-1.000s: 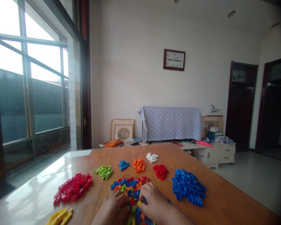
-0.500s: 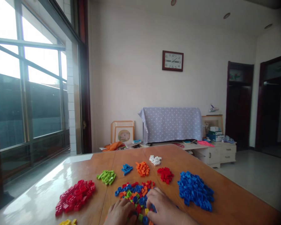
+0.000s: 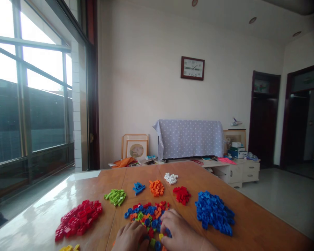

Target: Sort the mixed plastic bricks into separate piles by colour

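A mixed pile of small plastic building bricks (image 3: 146, 210) in blue, red, orange, green and yellow lies at the near middle of the table. My left hand (image 3: 131, 237) rests at the pile's near left side, its fingers curled down and pressed together. Its fingertips are hidden among the bricks, so what they hold, if anything, does not show. Over the right side of the pile, my right hand (image 3: 176, 228) arches with bent fingers. Its thumb and forefinger stand apart, with blue pieces visible between them and a yellow brick (image 3: 161, 237) close to the thumb.
Sorted heaps ring the pile on the wooden table (image 3: 188, 216): dark red bricks (image 3: 80, 219), green (image 3: 116, 197), small blue (image 3: 139, 188), orange (image 3: 156, 188), white (image 3: 171, 178), bright red (image 3: 181, 195) and large blue (image 3: 214, 212). Yellow bricks (image 3: 69, 248) lie at the near left.
The whole view has shifted slightly, so the table and heaps appear a little further left. Both hands stay at the mixed pile, with hardly any change in their pose.
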The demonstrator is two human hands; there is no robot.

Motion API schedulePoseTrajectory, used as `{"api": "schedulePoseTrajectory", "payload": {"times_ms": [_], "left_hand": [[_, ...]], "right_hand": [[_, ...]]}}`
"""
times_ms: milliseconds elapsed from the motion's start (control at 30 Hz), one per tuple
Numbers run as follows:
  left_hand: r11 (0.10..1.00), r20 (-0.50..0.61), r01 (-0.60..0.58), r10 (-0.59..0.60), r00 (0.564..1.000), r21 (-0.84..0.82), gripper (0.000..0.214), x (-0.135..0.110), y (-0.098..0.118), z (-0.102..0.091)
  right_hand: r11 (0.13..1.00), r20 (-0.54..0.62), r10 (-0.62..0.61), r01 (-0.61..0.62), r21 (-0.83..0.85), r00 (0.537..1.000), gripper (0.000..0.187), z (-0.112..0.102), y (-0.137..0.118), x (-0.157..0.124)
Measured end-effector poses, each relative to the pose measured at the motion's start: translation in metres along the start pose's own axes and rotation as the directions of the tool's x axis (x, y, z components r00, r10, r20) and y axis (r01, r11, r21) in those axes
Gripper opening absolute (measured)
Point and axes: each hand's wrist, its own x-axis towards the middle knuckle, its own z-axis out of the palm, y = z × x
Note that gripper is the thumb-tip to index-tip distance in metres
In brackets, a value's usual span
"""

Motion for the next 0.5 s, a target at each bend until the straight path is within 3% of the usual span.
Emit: {"api": "schedulePoseTrajectory", "payload": {"times_ms": [233,500], "left_hand": [[0.998,-0.073,-0.045,0.042,0.996,-0.045,0.016,-0.008,0.009,-0.005],[0.995,-0.108,-0.077,0.071,0.992,-0.058,0.021,-0.015,0.012,-0.007]], "right_hand": [[0.999,-0.02,-0.005,0.004,-0.032,1.0,0.014,0.0,-0.006,-0.003],[0.998,-0.18,-0.017,0.027,0.054,0.984,0.014,-0.009,-0.021,-0.005]]}}
